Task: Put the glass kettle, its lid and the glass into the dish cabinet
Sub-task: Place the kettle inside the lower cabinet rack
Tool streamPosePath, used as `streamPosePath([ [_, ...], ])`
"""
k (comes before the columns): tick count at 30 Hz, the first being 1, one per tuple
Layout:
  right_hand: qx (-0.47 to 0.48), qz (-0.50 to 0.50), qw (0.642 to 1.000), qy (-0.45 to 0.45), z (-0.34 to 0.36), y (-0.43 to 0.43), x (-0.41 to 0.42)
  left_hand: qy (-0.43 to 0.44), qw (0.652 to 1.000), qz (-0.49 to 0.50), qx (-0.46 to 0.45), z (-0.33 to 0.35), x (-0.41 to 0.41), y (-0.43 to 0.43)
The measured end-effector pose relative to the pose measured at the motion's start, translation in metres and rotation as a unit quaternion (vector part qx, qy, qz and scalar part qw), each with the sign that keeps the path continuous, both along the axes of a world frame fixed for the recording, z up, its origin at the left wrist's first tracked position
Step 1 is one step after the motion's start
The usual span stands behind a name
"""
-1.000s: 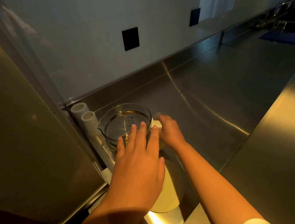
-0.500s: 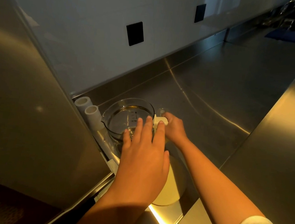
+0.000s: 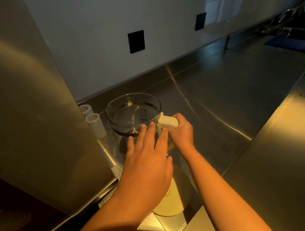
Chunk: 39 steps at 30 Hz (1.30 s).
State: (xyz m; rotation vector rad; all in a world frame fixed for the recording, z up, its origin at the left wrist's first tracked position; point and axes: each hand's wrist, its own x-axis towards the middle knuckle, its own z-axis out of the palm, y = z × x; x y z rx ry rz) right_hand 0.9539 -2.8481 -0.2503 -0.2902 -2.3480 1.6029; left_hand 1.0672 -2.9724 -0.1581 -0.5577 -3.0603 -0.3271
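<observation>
Early stage, nothing stored yet. The glass kettle (image 3: 129, 112) stands open-topped on the steel surface (image 3: 216, 96), with some liquid inside by the look of it. The right hand (image 3: 182, 133) is curled round the kettle's white handle (image 3: 168, 122). The left hand (image 3: 148, 164) has straight, slightly spread fingers, with the fingertips against the near side of the glass wall and nothing held.

A pale round disc (image 3: 173, 205) lies on the surface nearer the camera than the kettle, partly under the left arm. It is probably the lid, but I can't confirm that. The glass is not identifiable here. The dish cabinet can't be made out either. All three items are left to move, and the kettle grip looks like the first step.

Two white tubes (image 3: 94, 123) stand just left of the kettle, against a tall steel panel (image 3: 26, 101). Behind the kettle is a grey wall with black square plates (image 3: 136, 41). The surface runs far off to the kettle's right. A blue mat (image 3: 289, 43) lies at that far end, well apart from the kettle. The room is dim, with warm light patches on the steel.
</observation>
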Motion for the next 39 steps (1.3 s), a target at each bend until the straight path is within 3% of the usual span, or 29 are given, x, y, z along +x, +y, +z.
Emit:
streamPosePath([
  [6, 0.008, -0.06, 0.998, 0.032, 0.033, 0.016, 0.011, -0.012, 0.995, 0.007, 0.094, 0.005, 0.0, 0.0],
  [11, 0.037, -0.09, 0.994, 0.059, 0.055, 0.032, 0.035, 0.036, 0.992, -0.016, 0.116, 0.013, 0.003, 0.007],
  [15, 0.055, -0.131, 0.988, 0.058, 0.07, 0.048, 0.057, 0.033, 0.962, -0.063, 0.264, 0.018, 0.016, 0.016],
  [18, 0.062, -0.16, 0.984, 0.057, 0.083, 0.062, 0.075, 0.03, 0.885, -0.056, 0.461, 0.025, 0.026, 0.02],
  [21, 0.067, -0.178, 0.98, 0.051, 0.097, 0.074, 0.091, -0.028, 0.779, -0.005, 0.626, 0.034, 0.031, 0.023],
  [26, 0.061, -0.208, 0.975, 0.055, 0.117, 0.088, 0.108, -0.281, 0.518, 0.06, 0.806, 0.042, 0.026, 0.024],
  [28, 0.048, -0.222, 0.972, 0.057, 0.124, 0.093, 0.114, -0.333, 0.442, 0.089, 0.828, 0.043, 0.023, 0.024],
  [31, 0.039, -0.233, 0.97, 0.059, 0.131, 0.096, 0.12, -0.367, 0.397, 0.137, 0.83, 0.04, 0.017, 0.025],
  [39, 0.051, -0.24, 0.965, 0.091, 0.154, 0.103, 0.142, -0.409, 0.373, 0.237, 0.799, 0.033, 0.016, 0.033],
])
